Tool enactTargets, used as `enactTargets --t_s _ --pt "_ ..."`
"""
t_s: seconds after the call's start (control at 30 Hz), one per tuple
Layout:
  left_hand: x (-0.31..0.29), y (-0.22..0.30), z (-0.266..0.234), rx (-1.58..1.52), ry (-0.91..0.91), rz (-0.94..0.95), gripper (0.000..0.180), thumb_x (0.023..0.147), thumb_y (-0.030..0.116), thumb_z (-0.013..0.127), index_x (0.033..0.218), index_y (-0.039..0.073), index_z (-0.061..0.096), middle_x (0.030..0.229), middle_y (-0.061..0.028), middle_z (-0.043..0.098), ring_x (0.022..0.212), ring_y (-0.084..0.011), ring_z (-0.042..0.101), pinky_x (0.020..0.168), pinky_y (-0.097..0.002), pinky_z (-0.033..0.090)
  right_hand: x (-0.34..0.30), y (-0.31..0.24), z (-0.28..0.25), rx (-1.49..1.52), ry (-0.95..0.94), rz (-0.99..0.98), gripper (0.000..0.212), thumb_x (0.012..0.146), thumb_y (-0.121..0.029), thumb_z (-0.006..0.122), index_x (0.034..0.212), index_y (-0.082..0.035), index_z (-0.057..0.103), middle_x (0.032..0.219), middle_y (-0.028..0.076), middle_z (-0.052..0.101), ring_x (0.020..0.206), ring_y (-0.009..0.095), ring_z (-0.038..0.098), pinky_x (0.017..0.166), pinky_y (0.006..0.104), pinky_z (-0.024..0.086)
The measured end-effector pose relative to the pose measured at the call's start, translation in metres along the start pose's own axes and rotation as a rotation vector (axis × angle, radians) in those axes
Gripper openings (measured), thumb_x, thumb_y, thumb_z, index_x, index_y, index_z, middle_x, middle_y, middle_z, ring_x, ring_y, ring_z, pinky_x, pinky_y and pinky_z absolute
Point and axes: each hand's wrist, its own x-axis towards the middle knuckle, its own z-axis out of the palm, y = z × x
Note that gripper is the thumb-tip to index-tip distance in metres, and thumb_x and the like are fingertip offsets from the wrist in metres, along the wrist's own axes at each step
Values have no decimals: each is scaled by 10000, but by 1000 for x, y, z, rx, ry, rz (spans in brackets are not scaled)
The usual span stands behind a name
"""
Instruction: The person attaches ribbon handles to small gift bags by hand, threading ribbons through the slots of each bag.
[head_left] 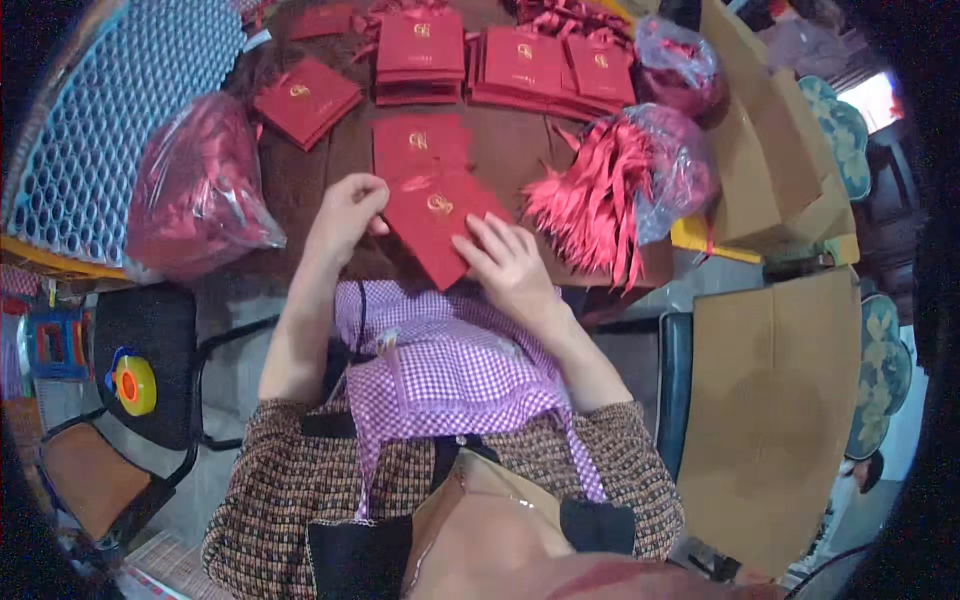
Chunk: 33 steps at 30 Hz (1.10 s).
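A flat red square piece with a gold emblem [437, 232], perhaps a card or a small bag, lies tilted in front of me at the table's near edge. My right hand [508, 266] grips its right edge, fingers on top of it. At its upper left side, my left hand [352, 212] has thumb and fingers drawn together; whether they pinch the piece or something small is hard to see. A similar red piece [410, 135] lies just beyond, partly covered by the tilted one.
Stacks of red pieces [420, 55] [520, 65] stand farther back, with a smaller stack [308, 100] to their left. Red ribbons [600, 190] spill from a clear bag at right. A filled plastic bag [200, 190] sits left, beside a blue mesh rack [130, 110]. Cardboard [765, 400] flanks my right.
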Motion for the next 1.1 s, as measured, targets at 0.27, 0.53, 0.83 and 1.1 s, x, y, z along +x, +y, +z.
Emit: enactTargets --t_s 0.27,0.53,0.83,1.1 --pt "-8 27 3 -261 -147 54 358 879 154 585 1168 -32 484 901 -59 620 755 -93 557 704 -232 457 1 0 11 711 408 620 221 895 -98 517 991 99 552 804 144 612 762 188 601 668 285 461" --pt "-8 -15 12 223 -96 -147 280 854 44 583 1112 -42 516 971 -58 616 890 -101 571 790 -228 451 -9 19 41 1378 183 987 255 921 -139 483 1063 40 596 890 68 633 764 119 606 667 253 504" --pt "1 -29 16 178 -7 -87 363 824 82 611 1144 -73 537 953 -112 645 861 -143 598 762 -260 476 -15 97 -11 -42 -11 230 223 715 14 553 920 -40 624 916 113 600 913 307 539 811 394 436" --pt "3 -28 13 122 -135 -56 334 846 75 596 1143 -64 533 978 -74 629 861 -126 592 773 -255 480 -19 106 -8 -230 -254 256 165 753 -63 582 916 -63 612 953 95 567 927 286 521 819 391 425"
